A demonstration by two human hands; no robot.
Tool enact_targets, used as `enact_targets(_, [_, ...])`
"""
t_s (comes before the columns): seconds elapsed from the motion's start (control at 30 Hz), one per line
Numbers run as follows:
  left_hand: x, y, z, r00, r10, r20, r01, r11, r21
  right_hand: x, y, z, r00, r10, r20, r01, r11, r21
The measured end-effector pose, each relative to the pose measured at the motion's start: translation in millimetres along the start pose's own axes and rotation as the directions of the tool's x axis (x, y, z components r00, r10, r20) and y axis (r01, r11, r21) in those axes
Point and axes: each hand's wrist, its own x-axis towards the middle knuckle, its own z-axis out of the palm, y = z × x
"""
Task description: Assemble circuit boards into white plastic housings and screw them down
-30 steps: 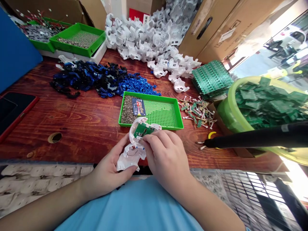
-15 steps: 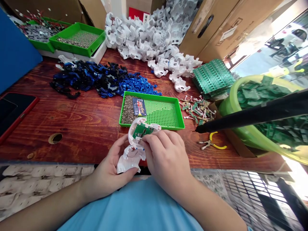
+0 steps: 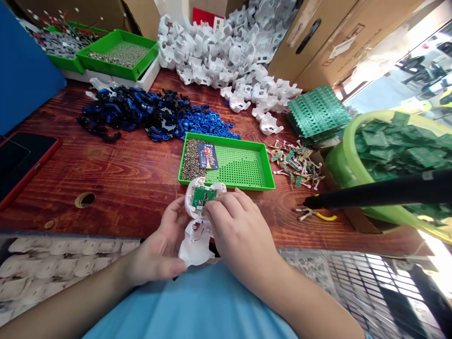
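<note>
My right hand (image 3: 240,221) pinches the right side of a white plastic shell (image 3: 189,200); its fingertips are partly hidden. Inside this shell sits a green circuit board (image 3: 203,197). Below it, towards my body, hangs a second white shell piece (image 3: 196,247), close against the first; I cannot tell how they are joined. My left hand (image 3: 158,252) is at the left of both pieces, thumb stretched out and fingers apart. Its fingertips are beside or lightly touching the shells, and the thumb is slightly blurred.
Beyond my hands lies a green tray (image 3: 243,167) with small metal screws (image 3: 190,160) and a card. Black and blue parts (image 3: 130,110), white shells (image 3: 219,52) and wired boards (image 3: 294,162) are piled around. Cutters (image 3: 316,214) lie right, under a black pole (image 3: 381,190) near a tub (image 3: 341,155).
My left hand has loosened, its thumb moving left off the lower shell piece. The shells have shifted slightly, with my right hand still on them. The whole view has turned a little.
</note>
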Motion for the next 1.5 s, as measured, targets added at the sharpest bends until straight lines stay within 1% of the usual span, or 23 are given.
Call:
enact_targets(0.07, [2,0,0.1,0.997,-0.015,-0.072,0.009,0.997,-0.081,0,-1,2,0.999,-0.039,0.019,0.038,0.999,0.031])
enact_targets(0.1, [2,-1,0.2,0.992,-0.024,-0.123,0.014,0.996,-0.083,0,-2,3,0.998,-0.066,0.018,0.065,0.997,0.051])
enact_targets(0.17, [2,0,0.3,0.972,-0.043,-0.229,0.036,0.999,-0.033,0,-3,4,0.993,-0.117,0.006,0.116,0.99,0.081])
enact_targets(0.27, [5,2,1.2,0.93,-0.043,-0.364,0.067,0.996,0.051,0,-4,4,0.987,-0.163,-0.005,0.162,0.982,0.095])
enact_targets(0.4, [11,6,5.5,0.895,-0.027,-0.446,0.09,0.989,0.12,-3,-6,1,0.986,-0.163,-0.036,0.167,0.98,0.109])
enact_targets(0.43, [12,7,7.0,0.888,-0.019,-0.46,0.094,0.986,0.139,-4,-6,1,0.988,-0.141,-0.064,0.148,0.981,0.128])
enact_targets(0.5, [12,9,9.6,0.874,0.0,-0.486,0.091,0.982,0.163,-8,-4,0,0.984,-0.052,-0.168,0.083,0.979,0.186])
enact_targets(0.57, [10,10,11.3,0.862,-0.002,-0.506,0.099,0.981,0.166,-12,-1,3,0.957,0.117,-0.266,-0.032,0.952,0.304])
enact_targets(0.6, [9,10,11.9,0.86,-0.007,-0.51,0.105,0.981,0.165,-13,2,5,0.94,0.225,-0.256,-0.109,0.91,0.4])
enact_targets(0.63, [8,10,12.4,0.86,-0.01,-0.509,0.108,0.981,0.164,-14,4,8,0.927,0.328,-0.183,-0.192,0.832,0.52])
enact_targets(0.67, [8,10,12.8,0.863,-0.01,-0.506,0.108,0.98,0.166,-14,5,11,0.915,0.4,-0.05,-0.274,0.707,0.652])
enact_targets(0.7, [8,10,13.2,0.866,-0.003,-0.5,0.105,0.979,0.175,-14,6,15,0.897,0.427,0.114,-0.354,0.539,0.765])
enact_targets(0.73, [8,10,13.6,0.869,0.008,-0.494,0.099,0.977,0.19,-14,7,19,0.875,0.407,0.264,-0.417,0.355,0.836])
enact_targets(0.77, [8,9,14.1,0.871,0.017,-0.491,0.096,0.974,0.204,-13,6,22,0.854,0.368,0.369,-0.457,0.191,0.869])
enact_targets(0.8, [8,9,14.6,0.873,0.021,-0.488,0.098,0.971,0.216,-12,6,24,0.837,0.337,0.431,-0.477,0.064,0.876])
enact_targets(0.83, [9,9,15.1,0.873,0.023,-0.487,0.101,0.969,0.227,-12,5,26,0.823,0.328,0.464,-0.486,-0.019,0.874])
enact_targets(0.87, [9,9,15.5,0.874,0.024,-0.486,0.104,0.967,0.235,-11,4,27,0.809,0.337,0.481,-0.491,-0.062,0.869])
enact_targets(0.97, [10,8,15.4,0.872,0.023,-0.49,0.104,0.968,0.229,-9,2,26,0.794,0.365,0.486,-0.489,-0.091,0.868])
enact_targets(1.2, [7,9,16.5,0.854,0.014,-0.52,0.121,0.967,0.225,-8,1,23,0.828,0.346,0.441,-0.455,-0.044,0.889])
enact_targets(1.37, [8,10,17.6,0.845,0.039,-0.533,0.135,0.949,0.284,-7,0,32,0.824,0.361,0.436,-0.46,-0.023,0.888])
enact_targets(1.43, [10,10,16.4,0.841,0.027,-0.541,0.138,0.955,0.262,-7,2,36,0.818,0.355,0.453,-0.467,-0.051,0.883])
enact_targets(1.5, [11,9,14.3,0.844,-0.001,-0.537,0.134,0.969,0.208,-6,4,38,0.813,0.336,0.475,-0.466,-0.113,0.878])
